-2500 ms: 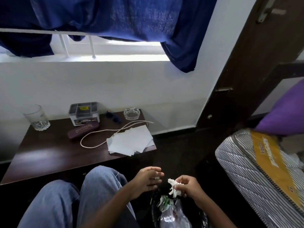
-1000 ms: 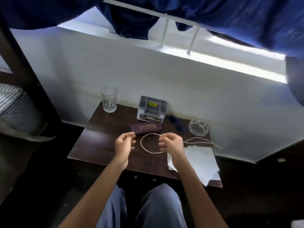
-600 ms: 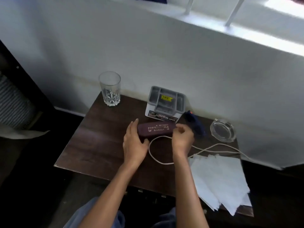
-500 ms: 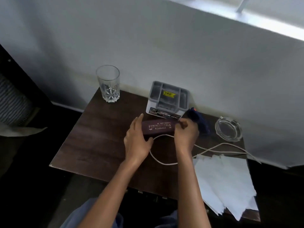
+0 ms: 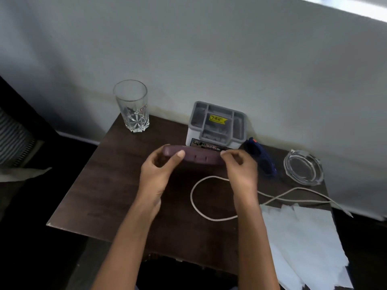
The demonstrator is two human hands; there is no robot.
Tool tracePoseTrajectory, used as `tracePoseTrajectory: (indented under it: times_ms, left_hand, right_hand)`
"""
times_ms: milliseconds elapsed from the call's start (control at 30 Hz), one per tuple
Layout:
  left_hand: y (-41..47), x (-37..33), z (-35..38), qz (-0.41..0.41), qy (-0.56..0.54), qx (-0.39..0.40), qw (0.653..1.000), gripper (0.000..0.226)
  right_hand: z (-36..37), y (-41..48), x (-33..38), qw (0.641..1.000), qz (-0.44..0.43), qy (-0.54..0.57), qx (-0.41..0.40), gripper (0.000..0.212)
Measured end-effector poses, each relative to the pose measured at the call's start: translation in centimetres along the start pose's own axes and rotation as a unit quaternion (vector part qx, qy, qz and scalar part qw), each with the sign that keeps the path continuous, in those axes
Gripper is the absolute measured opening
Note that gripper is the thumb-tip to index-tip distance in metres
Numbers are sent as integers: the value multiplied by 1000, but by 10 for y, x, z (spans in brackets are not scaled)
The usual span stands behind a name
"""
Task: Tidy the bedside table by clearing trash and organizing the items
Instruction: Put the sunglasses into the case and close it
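The person holds a long maroon case (image 5: pixel 195 158) by its two ends, just in front of the grey organizer box (image 5: pixel 217 124) at the back of the bedside table (image 5: pixel 94 195). The left hand (image 5: pixel 160 171) grips the left end, with the thumb on the near edge and the fingers curled behind. The right hand (image 5: pixel 240 170) pinches the right end. The case seems to be raised a little off the wood and turned on its edge.

I see no crumpled trash on the table top, so I judge that the clearing part is mostly finished. The organizing looks only begun. A pale cord (image 5: pixel 193 197) lies in a loose loop and runs off to the right. A pile of white papers (image 5: pixel 303 243) hangs over the front right corner. A blue object (image 5: pixel 262 159), too blurred to name, lies between the organizer and a glass ashtray (image 5: pixel 302 167). A drinking glass (image 5: pixel 133 105) stands at the back left corner. The compartments of the organizer appear unfilled.
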State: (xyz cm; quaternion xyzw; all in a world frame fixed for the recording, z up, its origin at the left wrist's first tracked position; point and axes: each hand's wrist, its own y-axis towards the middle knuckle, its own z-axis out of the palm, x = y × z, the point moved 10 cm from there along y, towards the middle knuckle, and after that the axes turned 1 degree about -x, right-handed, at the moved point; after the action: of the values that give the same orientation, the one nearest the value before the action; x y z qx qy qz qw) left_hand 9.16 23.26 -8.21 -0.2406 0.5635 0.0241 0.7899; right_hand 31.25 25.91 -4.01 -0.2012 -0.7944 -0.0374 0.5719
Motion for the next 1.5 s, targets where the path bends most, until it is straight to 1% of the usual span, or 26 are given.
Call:
tracePoseTrajectory:
  times_ms: [67, 133, 200, 267, 367, 433, 500, 600, 733, 867, 967, 1000, 1067, 1167, 1267, 1333, 1367, 1433, 1500]
  left_hand:
    - [-2, 8, 5, -49, -76, 6, 996, 27]
    - [-3, 10, 10, -76, -116, 13, 990, 23]
    - [-5, 8, 10, -74, -113, 18, 991, 28]
    - [-7, 6, 6, -74, -106, 6, 992, 39]
    - [-9, 6, -4, -90, -102, -18, 991, 51]
    - [-9, 9, -10, -102, -88, -24, 991, 58]
    - [-10, 10, -14, -111, -69, -24, 991, 61]
    - [-10, 8, -14, -95, -21, -30, 995, 56]
    - [-5, 5, -23, -68, 1, -88, 994, 52]
    - [-4, 3, -31, -59, 18, -118, 991, 57]
    - [-4, 3, -37, -58, 15, -128, 990, 59]
    - [-4, 3, -38, -57, 11, -132, 990, 57]
    - [-3, 2, -39, -55, -8, -133, 990, 54]
    - [-3, -1, -28, -72, -79, -90, 990, 50]
    - [-5, -7, -16, -79, -194, -37, 977, 48]
    - [-7, -11, -10, -82, -260, -11, 962, 35]
    - [-8, -13, -8, -85, -281, 2, 956, 30]
    - [-10, -18, -5, -82, -285, 24, 955, 30]
    - [-12, -24, -7, -69, -227, 30, 971, 38]
  right_hand:
    - [7, -5, 5, 1000, -11, -1, 24, 13]
    - [17, -12, 9, 998, -24, -13, 57, 14]
    - [28, -20, 17, 992, -60, -41, 101, 10]
    - [38, -30, 25, 981, -101, -75, 146, 4]
    - [54, -43, 28, 965, -138, -93, 203, 11]
    - [62, -50, 28, 957, -152, -101, 227, 14]
    - [66, -56, 28, 951, -157, -112, 240, 15]
    - [66, -59, 32, 946, -174, -150, 230, 14]
    - [66, -64, 43, 934, -214, -220, 184, 19]
    - [71, -73, 51, 922, -249, -259, 143, 26]
    - [76, -79, 54, 920, -263, -270, 110, 25]
    - [77, -78, 54, 923, -259, -263, 108, 25]
    - [80, -73, 50, 936, -228, -236, 129, 24]
    - [76, -63, 49, 960, -190, -126, 163, 17]
    - [59, -55, 48, 979, -154, 1, 134, 11]
    - [52, -50, 35, 987, -88, 72, 110, 9]
    - [52, -49, 26, 987, -41, 111, 107, 10]
    - [56, -50, 14, 975, 39, 188, 112, 13]
    - [54, -51, 14, 960, 70, 245, 113, 12]
